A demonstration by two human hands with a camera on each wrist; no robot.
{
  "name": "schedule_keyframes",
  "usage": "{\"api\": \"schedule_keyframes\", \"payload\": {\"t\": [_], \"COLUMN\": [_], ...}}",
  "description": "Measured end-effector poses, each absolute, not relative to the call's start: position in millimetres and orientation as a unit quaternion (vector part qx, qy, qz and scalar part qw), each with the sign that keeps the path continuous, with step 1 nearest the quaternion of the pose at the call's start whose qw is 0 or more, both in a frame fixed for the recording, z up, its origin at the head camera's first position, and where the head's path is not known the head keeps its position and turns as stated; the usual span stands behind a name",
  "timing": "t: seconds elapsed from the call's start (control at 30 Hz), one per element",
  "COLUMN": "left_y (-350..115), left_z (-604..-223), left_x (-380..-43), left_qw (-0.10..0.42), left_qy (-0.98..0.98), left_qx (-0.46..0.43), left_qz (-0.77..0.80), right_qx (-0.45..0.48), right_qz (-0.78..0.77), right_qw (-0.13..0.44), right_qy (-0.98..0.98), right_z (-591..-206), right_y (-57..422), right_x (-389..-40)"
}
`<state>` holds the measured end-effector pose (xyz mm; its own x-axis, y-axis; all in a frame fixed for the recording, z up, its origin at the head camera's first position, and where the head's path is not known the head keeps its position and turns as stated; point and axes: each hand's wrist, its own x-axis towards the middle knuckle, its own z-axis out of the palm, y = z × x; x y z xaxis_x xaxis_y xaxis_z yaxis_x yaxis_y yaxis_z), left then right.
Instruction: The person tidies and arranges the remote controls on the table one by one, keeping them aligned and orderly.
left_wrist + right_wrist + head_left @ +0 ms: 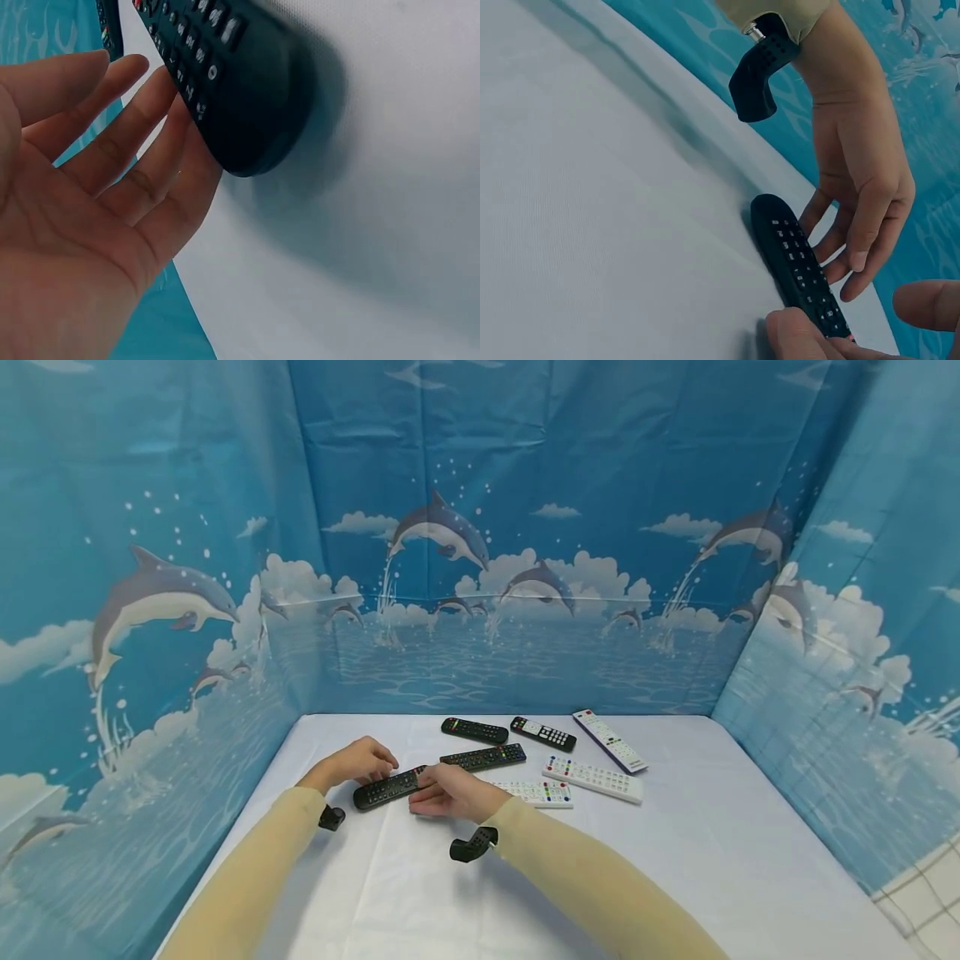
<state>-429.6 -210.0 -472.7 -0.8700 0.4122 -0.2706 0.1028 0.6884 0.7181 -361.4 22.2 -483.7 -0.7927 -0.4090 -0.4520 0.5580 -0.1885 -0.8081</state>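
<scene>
A black remote control [386, 790] lies slantwise on the white-covered table between both hands. My left hand [362, 762] is at its far side; in the left wrist view the fingers [176, 157] are extended, fingertips right at the remote's edge. My right hand [459, 792] is around the remote's right end, which it partly hides in the head view. In the right wrist view its fingers [799, 334] are at the near edge, while the thumb [926, 304] stands apart from the remote.
Beyond my right hand lie a black remote [483, 757] and a white remote [542, 793], partly covered by that hand. Further back are two black remotes [475, 731] [543, 734]. White remotes [592, 778] [609, 741] lie to the right. A dolphin-print curtain [510, 652] encloses the table.
</scene>
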Motion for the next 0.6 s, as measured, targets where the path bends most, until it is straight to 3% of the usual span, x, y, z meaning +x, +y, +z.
{"api": "schedule_keyframes", "payload": {"t": [0.6], "left_y": [-217.4], "left_z": [-467.2], "left_x": [-409.6], "left_qw": [0.286], "left_qy": [0.849], "left_qx": [0.018], "left_qz": [0.444], "right_qx": [0.063], "right_qz": [-0.813], "right_qw": [0.273], "right_qy": [0.511], "right_z": [-484.9], "right_y": [0.0], "right_x": [-349.3]}}
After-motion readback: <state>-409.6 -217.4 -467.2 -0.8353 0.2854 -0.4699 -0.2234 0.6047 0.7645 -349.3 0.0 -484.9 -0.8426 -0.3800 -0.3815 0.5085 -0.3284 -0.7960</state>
